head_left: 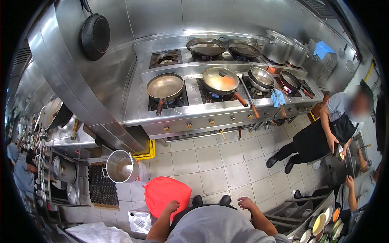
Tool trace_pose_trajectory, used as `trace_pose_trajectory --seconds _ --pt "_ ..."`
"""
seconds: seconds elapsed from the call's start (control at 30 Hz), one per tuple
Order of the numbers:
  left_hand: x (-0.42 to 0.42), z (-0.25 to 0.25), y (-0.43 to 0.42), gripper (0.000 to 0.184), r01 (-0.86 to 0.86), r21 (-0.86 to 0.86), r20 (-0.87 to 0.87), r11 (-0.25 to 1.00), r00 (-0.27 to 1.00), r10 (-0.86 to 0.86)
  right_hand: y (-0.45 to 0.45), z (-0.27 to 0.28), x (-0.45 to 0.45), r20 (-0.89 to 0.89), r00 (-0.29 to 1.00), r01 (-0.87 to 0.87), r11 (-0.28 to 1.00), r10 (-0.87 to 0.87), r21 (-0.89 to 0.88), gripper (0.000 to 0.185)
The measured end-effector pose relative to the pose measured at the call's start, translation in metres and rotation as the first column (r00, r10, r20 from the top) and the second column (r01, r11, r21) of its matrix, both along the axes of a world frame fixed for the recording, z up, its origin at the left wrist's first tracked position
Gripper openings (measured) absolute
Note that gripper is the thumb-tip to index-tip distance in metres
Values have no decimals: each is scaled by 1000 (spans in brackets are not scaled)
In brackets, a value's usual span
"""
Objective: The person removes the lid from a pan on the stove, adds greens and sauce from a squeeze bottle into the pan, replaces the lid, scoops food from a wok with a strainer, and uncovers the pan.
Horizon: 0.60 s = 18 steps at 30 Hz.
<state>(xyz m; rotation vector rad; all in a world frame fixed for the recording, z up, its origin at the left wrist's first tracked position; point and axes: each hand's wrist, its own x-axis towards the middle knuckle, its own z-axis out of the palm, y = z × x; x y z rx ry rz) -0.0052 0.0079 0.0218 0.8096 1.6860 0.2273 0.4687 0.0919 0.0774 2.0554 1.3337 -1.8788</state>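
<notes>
While left hand point(173, 206) hangs nearby, red bag point(168, 188) bulges, bright, smooth.

Left hand point(172, 206): near left, fingers bent, grip unclear.
Right hand point(244, 203): near right, fingers parted.
Forearms point(262, 222): bare, well apart.

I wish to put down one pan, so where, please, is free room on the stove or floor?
The rear left burner is bare, between the left steel panel and a wok. Floor tiles are open between the stove, red bundle and shoes. Crowded: the stove's right side, with pans and tall pots.
</notes>
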Motion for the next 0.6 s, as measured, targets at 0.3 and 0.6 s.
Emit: trace_pose_trajectory --seconds 0.3,0.6 --pt "3 1 2 31 18 -5 5 1000 1000 -18 0 -2 3 17 1000 -16 1000 16 -10 37" --pt "4 -9 1 30 -13 -32 46 999 999 15 -3 -9 7 1 1000 -9 1000 9 -17 37"
